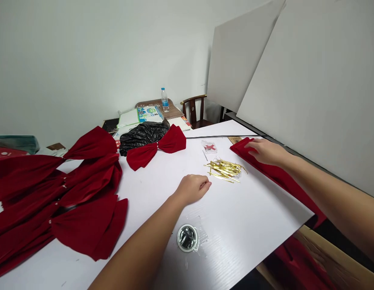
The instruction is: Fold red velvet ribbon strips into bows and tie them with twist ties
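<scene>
At the right edge of a white worktable (235,225), the person's right hand (265,152) lies spread flat, fingers pointing left, on a long strip of red velvet (273,175). The strip's long axis runs diagonally from upper right of center toward the lower right of the frame, along the table's right edge, and its lower end hangs over that edge. White foam boards (310,80) stand just beyond, closing off the right side. The left hand (193,189) sits at center, fingers loosely curled; whether they pinch anything cannot be told from this view. Bare white tabletop spreads between that hand and the strip's lower stretch, with a roll of clear tape (187,237) near the bottom of the frame. A loose pile of gold twist ties (224,169) and a small clear bag with red contents (209,147) lie just left of the strip's upper end, between the two hands. Finished red velvet bows (90,225) crowd the left of the frame, and one more bow (156,145) rests against a black plastic bag (143,137) at upper center. Further back stand a water bottle (165,100) and a wooden chair (193,110).
</scene>
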Demonstrator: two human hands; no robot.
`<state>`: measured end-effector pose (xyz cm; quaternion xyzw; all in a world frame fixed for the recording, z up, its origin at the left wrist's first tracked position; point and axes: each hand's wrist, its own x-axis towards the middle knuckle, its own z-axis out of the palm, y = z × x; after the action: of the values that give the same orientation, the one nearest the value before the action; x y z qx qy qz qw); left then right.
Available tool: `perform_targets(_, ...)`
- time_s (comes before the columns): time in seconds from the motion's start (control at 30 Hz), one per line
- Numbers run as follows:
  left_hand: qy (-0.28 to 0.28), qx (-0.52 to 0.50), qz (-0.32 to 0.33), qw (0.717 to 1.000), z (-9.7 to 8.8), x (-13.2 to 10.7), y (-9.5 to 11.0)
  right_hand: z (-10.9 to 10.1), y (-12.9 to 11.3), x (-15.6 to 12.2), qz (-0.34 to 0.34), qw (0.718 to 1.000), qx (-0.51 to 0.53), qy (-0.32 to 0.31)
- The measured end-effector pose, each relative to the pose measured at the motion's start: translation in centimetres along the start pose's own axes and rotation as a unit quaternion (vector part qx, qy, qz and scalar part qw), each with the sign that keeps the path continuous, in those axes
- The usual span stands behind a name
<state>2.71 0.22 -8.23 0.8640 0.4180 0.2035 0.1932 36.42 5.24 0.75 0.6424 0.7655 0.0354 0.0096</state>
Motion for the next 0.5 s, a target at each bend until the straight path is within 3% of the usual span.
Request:
perform_targets(0.1, -0.002, 0.002, 0.001, 1.0, 0.0, 0.0, -0.1, 3.0, -0.9, 4.8, 0.005, 0.999, -0.037, -0.011)
perform_targets(0.2, -0.005, 0.003, 0.001, 1.0, 0.0, 0.0, -0.1, 4.8, -0.2, 6.9, 0.012, 0.998, -0.059, -0.032)
perform_targets(0.5, -0.013, -0.001, 0.001, 1.0, 0.0, 0.2, -0.2, 4.2, 2.0, 7.7, -0.02, 0.995, -0.061, -0.077)
